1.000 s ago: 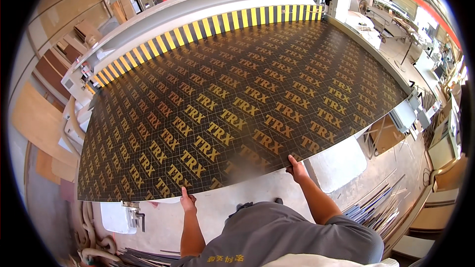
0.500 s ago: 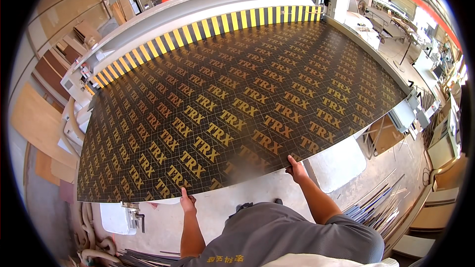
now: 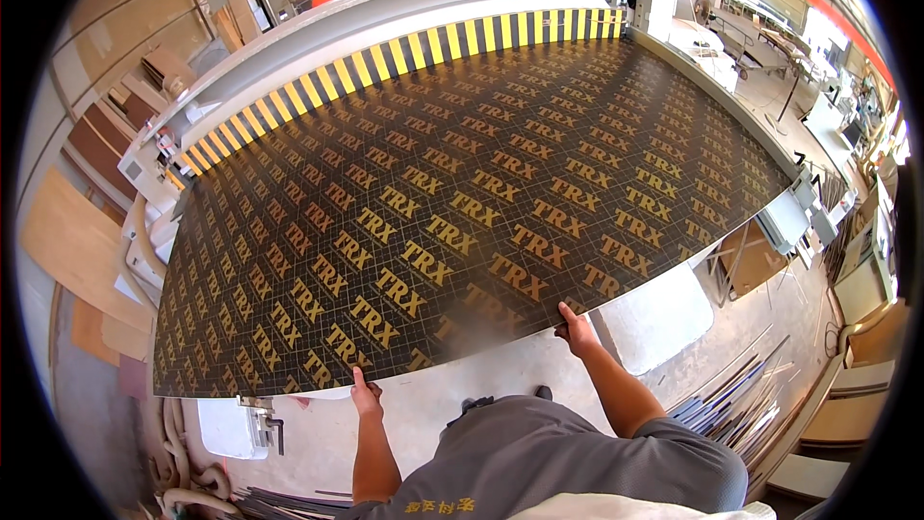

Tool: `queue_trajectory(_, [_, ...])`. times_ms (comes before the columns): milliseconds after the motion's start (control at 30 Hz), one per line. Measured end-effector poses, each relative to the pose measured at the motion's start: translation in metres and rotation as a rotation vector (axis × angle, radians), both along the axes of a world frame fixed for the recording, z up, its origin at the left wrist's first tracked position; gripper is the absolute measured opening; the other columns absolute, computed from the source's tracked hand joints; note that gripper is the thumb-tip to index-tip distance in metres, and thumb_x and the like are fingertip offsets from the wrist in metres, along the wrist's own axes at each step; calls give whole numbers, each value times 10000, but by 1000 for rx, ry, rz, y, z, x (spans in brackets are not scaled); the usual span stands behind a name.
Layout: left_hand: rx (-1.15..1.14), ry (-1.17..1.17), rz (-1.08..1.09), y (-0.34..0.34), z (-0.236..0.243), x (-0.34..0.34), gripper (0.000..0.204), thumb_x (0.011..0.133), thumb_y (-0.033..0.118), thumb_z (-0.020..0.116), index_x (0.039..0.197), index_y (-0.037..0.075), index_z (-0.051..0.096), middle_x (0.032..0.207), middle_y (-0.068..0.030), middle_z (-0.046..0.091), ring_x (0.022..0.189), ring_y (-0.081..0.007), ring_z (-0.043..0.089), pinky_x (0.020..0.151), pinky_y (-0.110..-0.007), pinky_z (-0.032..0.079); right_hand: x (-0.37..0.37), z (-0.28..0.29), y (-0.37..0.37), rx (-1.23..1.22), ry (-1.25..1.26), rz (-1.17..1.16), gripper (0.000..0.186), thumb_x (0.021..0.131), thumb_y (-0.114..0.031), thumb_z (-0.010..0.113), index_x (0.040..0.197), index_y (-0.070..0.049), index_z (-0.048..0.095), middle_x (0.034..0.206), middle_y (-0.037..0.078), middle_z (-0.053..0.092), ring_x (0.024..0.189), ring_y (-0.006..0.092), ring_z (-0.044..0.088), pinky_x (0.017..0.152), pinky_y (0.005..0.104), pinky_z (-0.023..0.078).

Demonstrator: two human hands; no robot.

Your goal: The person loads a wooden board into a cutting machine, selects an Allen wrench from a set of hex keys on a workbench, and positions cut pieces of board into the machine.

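A large black panel [image 3: 404, 221] with repeated gold lettering and a fine grid lies across the machine's bed. Its far edge reaches the yellow-and-black striped guard [image 3: 414, 50]. Along the near edge, my left hand [image 3: 365, 395] is closed on the panel, thumb on top and fingers mostly hidden below. Farther right, my right hand [image 3: 577, 332] grips the same edge the same way. Protective film or bare board cannot be told from the glossy surface.
A grey beam [image 3: 385, 14] spans above the guard, with people beyond it. A fence [image 3: 717, 101] runs along the right side. White support tables [image 3: 659, 323] stand under the near edge. Thin strips [image 3: 736, 400] lie on the floor at right; hoses [image 3: 173, 453] at lower left.
Both hands keep their hold on the near edge. The panel's left corner appears shifted very slightly right, along with a small view shift. A person behind the beam shows more clearly.
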State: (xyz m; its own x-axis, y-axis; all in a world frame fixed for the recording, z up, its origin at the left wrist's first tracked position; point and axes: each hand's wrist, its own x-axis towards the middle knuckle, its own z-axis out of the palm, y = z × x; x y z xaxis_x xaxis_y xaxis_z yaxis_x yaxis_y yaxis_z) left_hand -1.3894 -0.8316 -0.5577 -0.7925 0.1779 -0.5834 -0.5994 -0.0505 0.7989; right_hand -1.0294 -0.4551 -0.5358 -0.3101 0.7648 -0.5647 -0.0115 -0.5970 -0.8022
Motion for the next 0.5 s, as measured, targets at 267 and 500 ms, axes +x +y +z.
queue_trajectory(267, [8, 1, 7, 1, -1, 2, 501, 986, 537, 598, 718, 162, 403, 549, 49, 305, 434, -103, 272, 433, -278, 220, 1, 6, -1, -16, -16, 17, 340, 950, -438, 660, 1104, -146, 578, 768, -6, 576, 578, 127, 489, 627, 303, 479])
queue_trajectory(500, [-2, 4, 45, 6, 4, 5, 488, 990, 536, 589, 711, 165, 441, 558, 62, 321, 440, -99, 274, 439, -265, 233, 4, -6, 6, -24, -29, 71, 362, 948, -436, 665, 1142, -138, 596, 825, -15, 615, 599, 122, 511, 638, 294, 487])
